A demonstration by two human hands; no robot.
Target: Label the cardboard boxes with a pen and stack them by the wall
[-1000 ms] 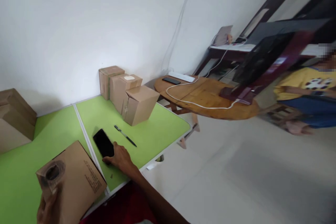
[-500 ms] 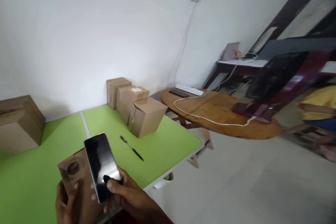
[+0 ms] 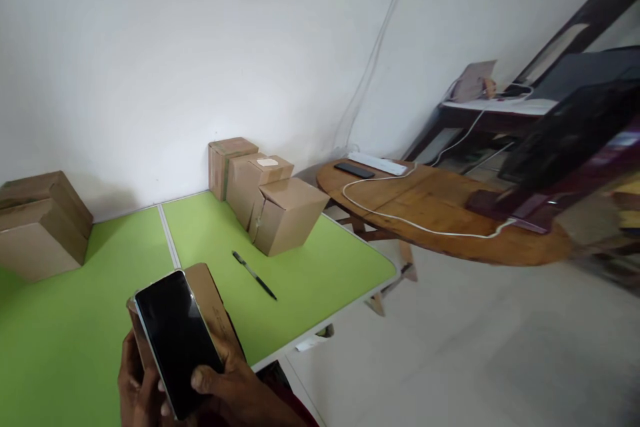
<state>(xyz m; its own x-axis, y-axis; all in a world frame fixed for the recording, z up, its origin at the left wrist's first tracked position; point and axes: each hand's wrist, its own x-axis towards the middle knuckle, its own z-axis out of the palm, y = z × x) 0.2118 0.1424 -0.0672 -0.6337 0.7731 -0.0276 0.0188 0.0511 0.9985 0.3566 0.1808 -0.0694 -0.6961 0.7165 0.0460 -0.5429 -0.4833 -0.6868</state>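
Observation:
My right hand (image 3: 235, 373) grips a smartphone (image 3: 170, 337) with a dark screen, its thumb lying over the lower part of the glass. Behind the phone is a small brown cardboard box (image 3: 207, 290), mostly covered by it. My left hand (image 3: 134, 377) is curled around the left side of that box, its fingers partly hidden by the phone. On the green table beyond lies a pen (image 3: 254, 275), apart from both hands.
Several cardboard boxes (image 3: 293, 213) stand at the back of the green table (image 3: 330, 273), with more boxes (image 3: 45, 227) at left. To the right, a wooden table (image 3: 435, 203) holds a black phone (image 3: 354, 170), a white power strip (image 3: 377, 163), a cable and a blurred monitor (image 3: 565, 153).
The phone has shifted left and down across the box, covering its round mark, and the box now shows to the phone's right. Background objects have slid rightward as my view turned.

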